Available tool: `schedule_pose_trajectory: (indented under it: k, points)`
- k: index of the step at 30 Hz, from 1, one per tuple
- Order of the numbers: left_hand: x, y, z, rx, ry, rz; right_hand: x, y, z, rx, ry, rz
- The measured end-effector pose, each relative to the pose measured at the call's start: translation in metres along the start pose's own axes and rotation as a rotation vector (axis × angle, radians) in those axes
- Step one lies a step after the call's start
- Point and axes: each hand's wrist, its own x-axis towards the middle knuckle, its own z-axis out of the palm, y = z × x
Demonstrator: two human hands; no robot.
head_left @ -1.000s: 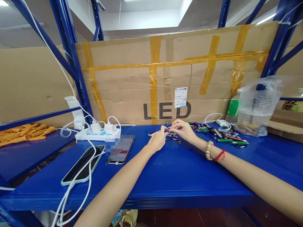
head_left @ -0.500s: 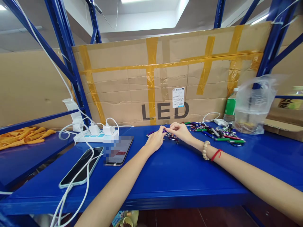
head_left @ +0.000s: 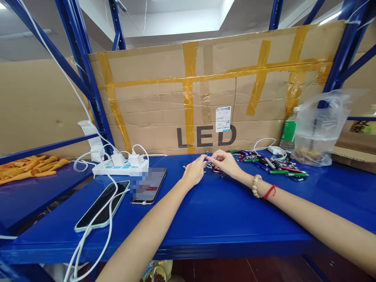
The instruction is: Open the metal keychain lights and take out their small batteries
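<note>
Both my hands meet at the back middle of the blue shelf (head_left: 223, 211). My left hand (head_left: 194, 171) is closed in a pinch on a small purple pen-like item (head_left: 188, 164) that sticks out to its left. My right hand (head_left: 225, 162), with a bead bracelet and a red string at the wrist, pinches the same item's other end, over a small cluster of keyring clips (head_left: 216, 170). To the right of my right hand lies a pile of coloured pens and clips (head_left: 268, 163).
A taped cardboard sheet marked LED (head_left: 205, 98) stands behind the shelf. At left are a power strip with chargers (head_left: 120, 167), two phones (head_left: 101, 205) (head_left: 148, 186) and white cables. A clear plastic bag (head_left: 319, 131) and a green bottle (head_left: 289, 131) stand at right. Orange items (head_left: 29, 166) lie far left.
My hands have stayed together on the small item, with only slight finger movement. The view shifted a little.
</note>
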Motion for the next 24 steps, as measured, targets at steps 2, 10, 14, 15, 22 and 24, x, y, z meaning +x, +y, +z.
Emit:
schedule_pose_trajectory:
  k: [2,10,14,15,22,24]
  points:
    - [0.001,0.000,0.001,-0.006,0.004,-0.010,0.000,0.000,0.000,-0.013,0.014,-0.006]
    - [0.001,-0.002,-0.001,-0.042,0.017,-0.027,0.000,0.003,0.000,0.130,-0.030,0.037]
    - [0.000,-0.003,-0.001,-0.055,-0.008,-0.026,-0.001,0.002,0.000,0.185,-0.059,0.092]
    - [0.000,-0.004,-0.001,-0.062,-0.023,-0.027,-0.001,0.002,0.000,0.187,-0.068,0.094]
    - [0.000,-0.006,0.001,-0.053,-0.103,0.003,0.001,0.008,-0.003,0.173,-0.108,0.099]
    - [-0.001,-0.006,0.001,-0.020,-0.110,0.017,0.001,0.011,-0.003,0.184,-0.137,0.120]
